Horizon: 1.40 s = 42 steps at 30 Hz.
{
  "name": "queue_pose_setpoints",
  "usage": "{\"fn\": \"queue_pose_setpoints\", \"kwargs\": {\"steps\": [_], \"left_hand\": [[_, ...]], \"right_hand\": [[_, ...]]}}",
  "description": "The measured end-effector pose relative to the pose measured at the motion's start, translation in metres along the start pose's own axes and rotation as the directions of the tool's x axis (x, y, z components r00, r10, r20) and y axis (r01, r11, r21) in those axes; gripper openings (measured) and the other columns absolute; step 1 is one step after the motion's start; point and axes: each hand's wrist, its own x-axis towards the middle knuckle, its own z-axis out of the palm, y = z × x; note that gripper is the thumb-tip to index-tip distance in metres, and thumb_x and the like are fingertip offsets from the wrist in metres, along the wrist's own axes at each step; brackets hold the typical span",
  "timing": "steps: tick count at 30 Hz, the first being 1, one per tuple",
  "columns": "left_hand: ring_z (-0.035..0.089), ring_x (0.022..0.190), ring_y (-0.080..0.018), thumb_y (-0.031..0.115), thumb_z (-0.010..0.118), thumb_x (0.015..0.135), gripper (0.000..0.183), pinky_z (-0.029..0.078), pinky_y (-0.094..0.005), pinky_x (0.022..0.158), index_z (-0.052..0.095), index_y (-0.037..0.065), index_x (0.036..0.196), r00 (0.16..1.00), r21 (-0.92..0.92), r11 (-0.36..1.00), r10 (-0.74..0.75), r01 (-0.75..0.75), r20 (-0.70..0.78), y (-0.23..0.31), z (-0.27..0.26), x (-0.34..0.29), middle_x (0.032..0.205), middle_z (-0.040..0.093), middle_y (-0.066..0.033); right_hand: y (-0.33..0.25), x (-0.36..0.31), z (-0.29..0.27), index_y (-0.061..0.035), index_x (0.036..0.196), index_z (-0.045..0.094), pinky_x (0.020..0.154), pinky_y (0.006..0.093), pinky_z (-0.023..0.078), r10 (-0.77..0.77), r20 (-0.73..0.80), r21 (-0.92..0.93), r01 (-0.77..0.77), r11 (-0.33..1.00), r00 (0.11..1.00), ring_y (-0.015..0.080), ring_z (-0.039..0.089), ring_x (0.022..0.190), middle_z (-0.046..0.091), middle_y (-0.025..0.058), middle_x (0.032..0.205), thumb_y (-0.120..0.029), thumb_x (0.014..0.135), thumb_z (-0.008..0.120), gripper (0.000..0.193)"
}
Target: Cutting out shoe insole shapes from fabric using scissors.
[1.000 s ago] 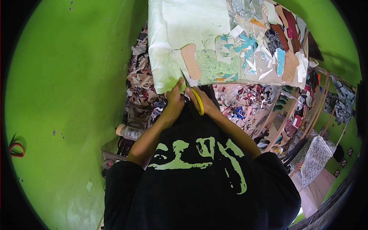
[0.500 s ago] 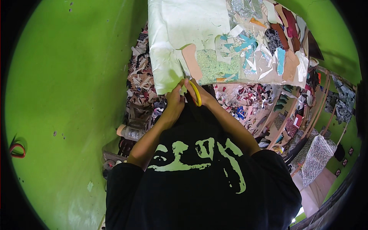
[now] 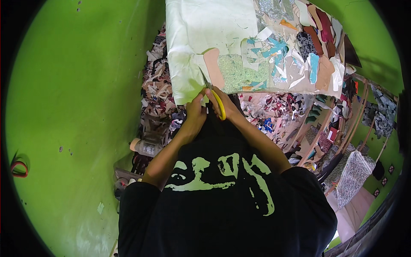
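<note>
Yellow-handled scissors (image 3: 219, 104) are in my right hand (image 3: 226, 104), closed round the handles. Their metal blades point away from me over a pale whitish-green sheet (image 3: 182, 51) at the table's near left. My left hand (image 3: 195, 112) pinches the near edge of this sheet, just left of the scissors. A flat peach sole-shaped piece (image 3: 214, 68) lies right beside the blades. Part of the cut edge is hidden behind my fingers and the blades.
The table (image 3: 291, 79) carries turquoise and white scraps (image 3: 276, 49) and a row of coloured cut pieces (image 3: 319, 34) at right. Heaps of scraps (image 3: 158, 85) cover the floor at left and beneath the table. A green wall (image 3: 77, 107) stands left; a wooden rack (image 3: 317, 137) stands right.
The scissors' handles look slightly closer together. Both hands stay at the sheet's near edge, and the peach piece has barely shifted in view.
</note>
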Motion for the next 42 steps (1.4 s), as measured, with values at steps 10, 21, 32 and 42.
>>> {"fn": "queue_pose_setpoints", "kwargs": {"steps": [10,21,32,42], "left_hand": [[0.061,0.093,-0.01,0.01,0.074,0.086,0.025,0.045,-0.0264,0.075,0.066,0.011,0.109,0.994,0.054,0.995,-0.074,0.079,-0.084,0.006,0.006,-0.012,0.104,0.066,0.0027],[0.055,0.103,-0.0083,0.015,0.075,0.087,0.029,0.04,-0.0279,0.088,0.063,0.015,0.113,0.998,0.094,0.994,-0.056,0.053,0.02,0.006,-0.002,-0.013,0.112,0.063,0.0053],[0.057,0.099,-0.0094,0.014,0.069,0.091,0.024,0.042,-0.0263,0.086,0.064,0.013,0.114,0.996,0.097,0.993,-0.068,0.073,-0.053,0.013,0.005,-0.02,0.11,0.063,0.0039],[0.058,0.1,-0.008,0.01,0.07,0.089,0.023,0.043,-0.0251,0.086,0.069,0.011,0.112,0.995,0.083,0.992,-0.093,0.095,-0.027,0.009,0.003,-0.021,0.11,0.065,0.0047]], "right_hand": [[0.038,0.04,0.004,-0.0002,0.11,0.036,0.042,0.0326,0.045,-0.13,0.038,0.052,0.128,0.99,0.991,0.0208,0.056,0.046,0.052,0.0118,0.063,-0.08,0.09,0.034,0.083],[0.017,0.032,0.008,0.0002,0.104,0.038,0.041,0.0355,0.046,-0.174,-0.09,0.015,0.176,0.984,0.981,0.0243,0.058,0.046,0.053,0.0155,0.064,-0.073,0.095,0.033,0.074],[0.006,0.027,0.007,-0.0002,0.098,0.037,0.042,0.0348,0.048,-0.185,-0.095,0.042,0.19,0.981,0.978,0.0248,0.059,0.045,0.056,0.0185,0.066,-0.068,0.095,0.043,0.068],[0.004,0.058,-0.004,0.0018,0.105,0.035,0.044,0.0343,0.048,-0.21,-0.1,-0.024,0.209,0.978,0.973,0.0243,0.061,0.049,0.057,0.0174,0.066,-0.073,0.093,0.04,0.076]]}}
